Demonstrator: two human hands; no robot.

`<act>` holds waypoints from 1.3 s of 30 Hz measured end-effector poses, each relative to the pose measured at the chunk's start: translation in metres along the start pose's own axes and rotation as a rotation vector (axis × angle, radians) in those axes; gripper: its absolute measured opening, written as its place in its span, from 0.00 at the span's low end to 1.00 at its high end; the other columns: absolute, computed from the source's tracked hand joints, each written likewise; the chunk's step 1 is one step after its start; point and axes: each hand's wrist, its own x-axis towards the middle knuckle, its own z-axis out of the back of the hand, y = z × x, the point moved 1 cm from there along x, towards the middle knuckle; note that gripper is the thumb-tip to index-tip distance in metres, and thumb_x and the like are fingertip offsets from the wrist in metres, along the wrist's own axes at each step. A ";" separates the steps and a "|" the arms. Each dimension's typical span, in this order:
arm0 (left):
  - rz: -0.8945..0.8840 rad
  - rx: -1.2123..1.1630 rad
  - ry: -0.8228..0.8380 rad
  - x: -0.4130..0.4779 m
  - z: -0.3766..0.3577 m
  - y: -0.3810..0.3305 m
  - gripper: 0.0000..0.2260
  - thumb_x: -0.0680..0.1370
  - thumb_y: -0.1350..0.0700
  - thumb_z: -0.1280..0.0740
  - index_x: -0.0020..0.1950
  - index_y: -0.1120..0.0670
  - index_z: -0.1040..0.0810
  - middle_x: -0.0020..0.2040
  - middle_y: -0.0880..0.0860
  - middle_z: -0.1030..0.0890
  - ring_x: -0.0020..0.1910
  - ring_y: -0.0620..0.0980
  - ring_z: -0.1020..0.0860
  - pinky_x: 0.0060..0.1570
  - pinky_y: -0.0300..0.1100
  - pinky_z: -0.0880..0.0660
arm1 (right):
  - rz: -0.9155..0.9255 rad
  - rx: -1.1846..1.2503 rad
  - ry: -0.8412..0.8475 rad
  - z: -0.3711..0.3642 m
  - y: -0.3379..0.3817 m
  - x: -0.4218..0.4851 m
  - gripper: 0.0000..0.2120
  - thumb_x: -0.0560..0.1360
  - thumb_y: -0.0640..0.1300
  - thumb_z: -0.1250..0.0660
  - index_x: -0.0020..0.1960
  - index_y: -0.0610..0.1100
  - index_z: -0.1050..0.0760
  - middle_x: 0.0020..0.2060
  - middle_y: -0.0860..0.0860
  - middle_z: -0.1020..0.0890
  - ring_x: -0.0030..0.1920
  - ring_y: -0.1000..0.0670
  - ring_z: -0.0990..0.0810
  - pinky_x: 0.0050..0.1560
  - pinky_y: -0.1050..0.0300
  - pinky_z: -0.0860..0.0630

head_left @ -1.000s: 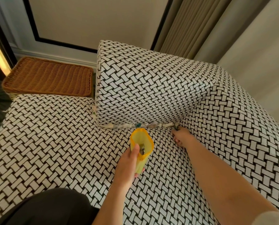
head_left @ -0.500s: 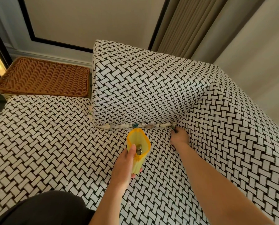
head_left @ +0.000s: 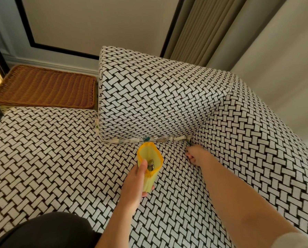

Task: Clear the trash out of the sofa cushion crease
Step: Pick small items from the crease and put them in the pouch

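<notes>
Crumpled wrappers are lying wedged along the crease where the back cushion is meeting the seat. At its right end the right hand is curling its fingers, seemingly pinching a thin dark scrap. The left hand is gripping a yellow bag, which is gaping open just below the crease. Drawing the scrap out low and steadily, then dropping it deep into the bag, is looking surest, since jerking risks tearing it.

Curled right hand hiding its grasp, crease scraps too small to identify, bag with indistinct contents
</notes>
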 end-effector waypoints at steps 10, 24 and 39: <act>0.004 -0.010 -0.009 0.003 0.000 0.004 0.18 0.78 0.40 0.47 0.54 0.50 0.26 0.48 0.57 0.20 0.44 0.55 0.19 0.54 0.60 0.24 | 0.275 0.067 -0.393 -0.021 -0.022 0.003 0.10 0.78 0.40 0.40 0.55 0.39 0.24 0.39 0.45 0.20 0.33 0.49 0.25 0.37 0.58 0.26; 0.043 -0.053 0.024 -0.028 -0.001 -0.002 0.16 0.80 0.43 0.50 0.57 0.51 0.29 0.51 0.56 0.22 0.49 0.54 0.21 0.45 0.46 0.25 | 0.597 0.230 -0.298 -0.040 -0.068 -0.077 0.12 0.78 0.42 0.39 0.37 0.45 0.26 0.27 0.52 0.28 0.28 0.54 0.34 0.30 0.62 0.33; 0.007 0.004 -0.063 -0.111 -0.022 0.023 0.19 0.80 0.42 0.49 0.65 0.51 0.33 0.59 0.56 0.26 0.53 0.53 0.26 0.46 0.43 0.30 | 0.561 0.509 0.095 -0.012 -0.111 -0.214 0.08 0.75 0.44 0.34 0.37 0.45 0.22 0.24 0.54 0.31 0.25 0.57 0.37 0.30 0.66 0.36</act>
